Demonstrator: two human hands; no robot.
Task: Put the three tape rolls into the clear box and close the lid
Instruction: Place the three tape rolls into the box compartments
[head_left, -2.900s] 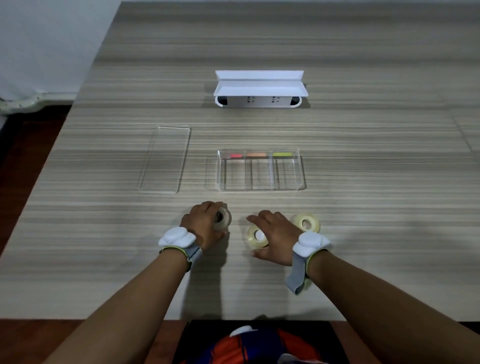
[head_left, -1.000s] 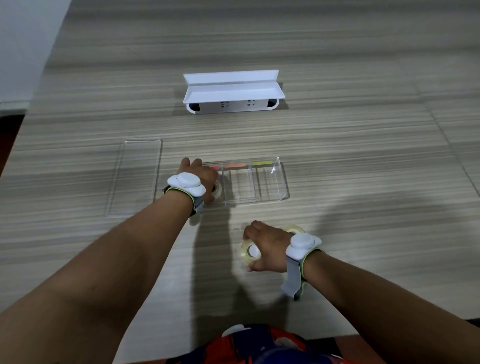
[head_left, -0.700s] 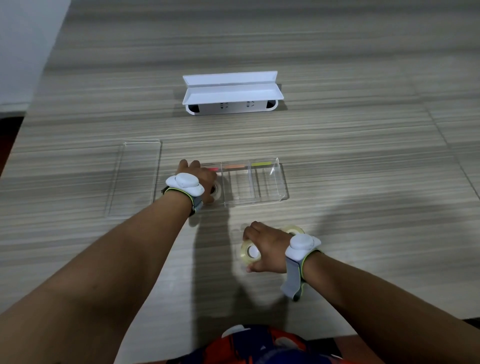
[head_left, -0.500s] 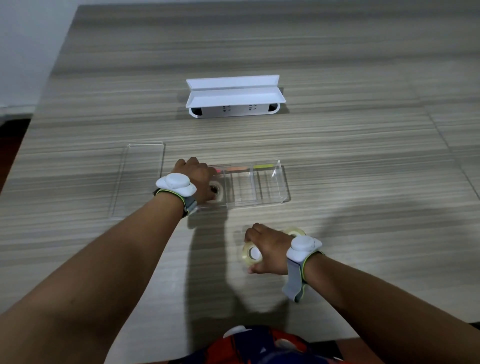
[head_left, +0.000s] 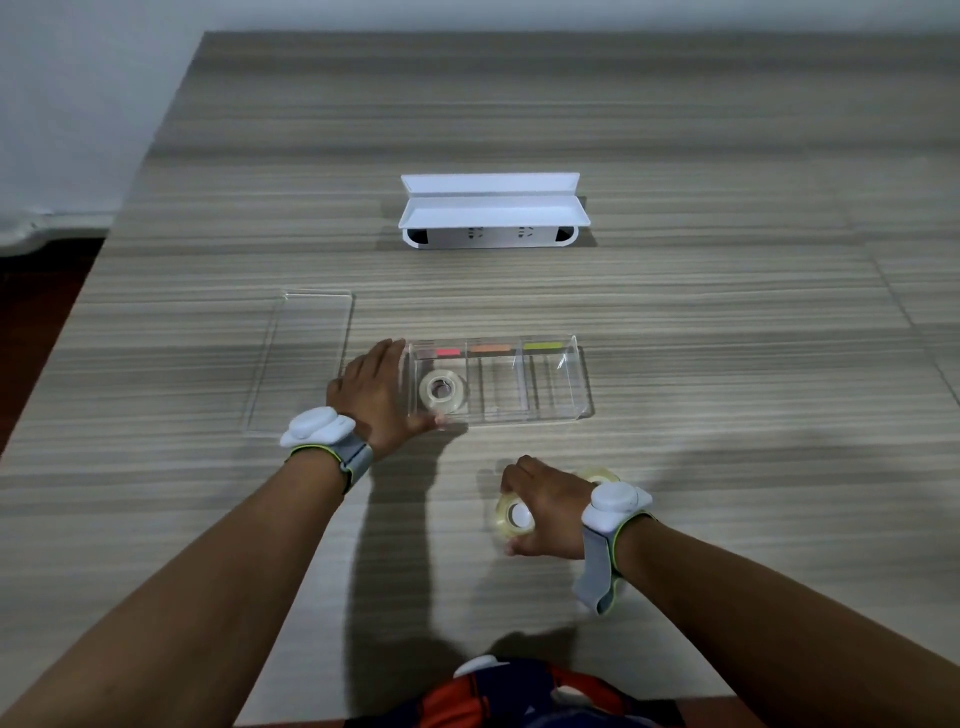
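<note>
The clear three-compartment box (head_left: 551, 415) lies open in the middle of the table. One tape roll (head_left: 441, 391) lies flat in its left compartment. My left hand (head_left: 371, 397) rests against the box's left end, fingers spread and holding nothing, thumb at the front corner. Nearer to me, my right hand (head_left: 548, 512) is closed over a second tape roll (head_left: 511, 517) on the table. A third tape roll (head_left: 600, 474) lies just behind my right wrist, mostly hidden. The clear lid (head_left: 306, 358) lies flat to the left of the box.
A white open case (head_left: 491, 215) stands further back on the table. Coloured labels, pink, orange and green, run along the box's far wall. The table's left edge drops to a dark floor. My own clothing shows at the bottom edge.
My left hand carried a tape roll from the table into the box's left compartment, let it go and drew back to the box's left end. My right hand stayed on its roll.
</note>
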